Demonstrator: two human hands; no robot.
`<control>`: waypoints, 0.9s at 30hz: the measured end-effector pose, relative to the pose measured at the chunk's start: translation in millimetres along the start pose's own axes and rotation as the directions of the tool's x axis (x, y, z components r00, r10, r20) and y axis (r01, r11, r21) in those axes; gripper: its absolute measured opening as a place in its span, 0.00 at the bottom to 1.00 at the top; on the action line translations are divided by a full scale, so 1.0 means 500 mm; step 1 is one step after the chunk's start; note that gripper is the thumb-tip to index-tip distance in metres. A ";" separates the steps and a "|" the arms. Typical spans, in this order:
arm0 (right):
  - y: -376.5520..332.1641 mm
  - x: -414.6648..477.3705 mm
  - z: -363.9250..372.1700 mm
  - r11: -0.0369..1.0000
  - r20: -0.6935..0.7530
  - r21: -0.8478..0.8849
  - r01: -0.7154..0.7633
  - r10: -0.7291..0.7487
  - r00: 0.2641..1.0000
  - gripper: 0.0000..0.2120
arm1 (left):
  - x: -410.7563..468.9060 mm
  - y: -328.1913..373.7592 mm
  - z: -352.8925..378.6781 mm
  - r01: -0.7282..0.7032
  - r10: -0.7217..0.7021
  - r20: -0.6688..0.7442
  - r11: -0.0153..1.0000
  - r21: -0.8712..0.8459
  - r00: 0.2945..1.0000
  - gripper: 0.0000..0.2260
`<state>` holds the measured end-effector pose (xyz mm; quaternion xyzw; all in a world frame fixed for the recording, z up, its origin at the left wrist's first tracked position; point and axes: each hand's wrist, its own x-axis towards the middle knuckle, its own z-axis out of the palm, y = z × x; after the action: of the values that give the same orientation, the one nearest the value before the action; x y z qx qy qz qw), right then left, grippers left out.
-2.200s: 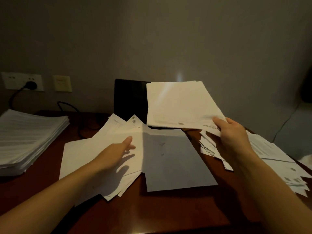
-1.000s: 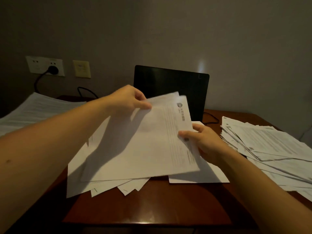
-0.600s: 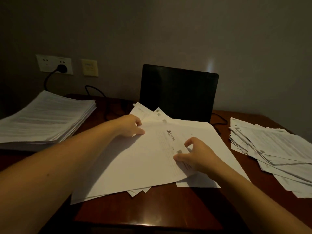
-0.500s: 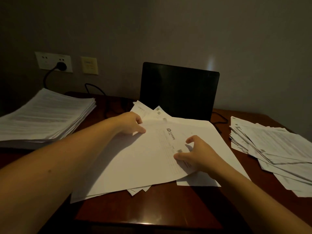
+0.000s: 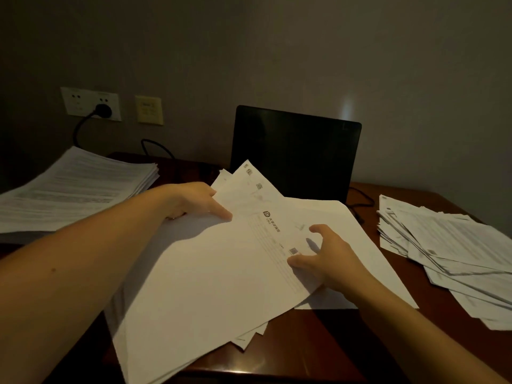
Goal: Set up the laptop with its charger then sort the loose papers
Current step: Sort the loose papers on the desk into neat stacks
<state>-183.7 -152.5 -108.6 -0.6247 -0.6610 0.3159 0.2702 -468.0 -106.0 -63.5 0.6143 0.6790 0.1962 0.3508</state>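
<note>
Head view: my left hand (image 5: 194, 202), fingers pinching the far edge of the loose papers (image 5: 207, 273) lying mid surface (image 5: 304, 342), my right hand (image 5: 329, 259), fingers spread, thumb pressing the top sheet, dark laptop (image 5: 296, 153) standing open just behind, neat stack (image 5: 74, 187) left, fanned pile (image 5: 443, 245) right

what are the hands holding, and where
The top sheet: left hand pinches its far left edge; right hand has its thumb on the right edge, grip unclear.
</note>
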 end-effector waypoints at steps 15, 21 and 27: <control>-0.066 0.020 -0.052 0.742 -0.044 0.668 0.057 -0.037 0.998 0.15 | -0.059 0.069 -0.008 -0.431 0.075 -0.506 0.639 -0.638 0.859 0.13; -0.150 0.049 -0.129 0.701 -0.380 0.604 0.378 -0.164 0.910 0.10 | -0.091 0.154 -0.037 -0.608 0.080 -0.645 0.438 -0.662 0.760 0.13; -0.158 0.059 -0.127 0.739 -0.334 0.521 0.427 -0.284 0.899 0.17 | -0.088 0.154 0.003 -0.614 0.084 -0.654 0.451 -0.648 0.752 0.20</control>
<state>-189.8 -119.5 -8.4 -0.4051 -0.6033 0.3693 0.5792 -413.3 -136.2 -0.5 0.4199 0.4176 0.7284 0.3445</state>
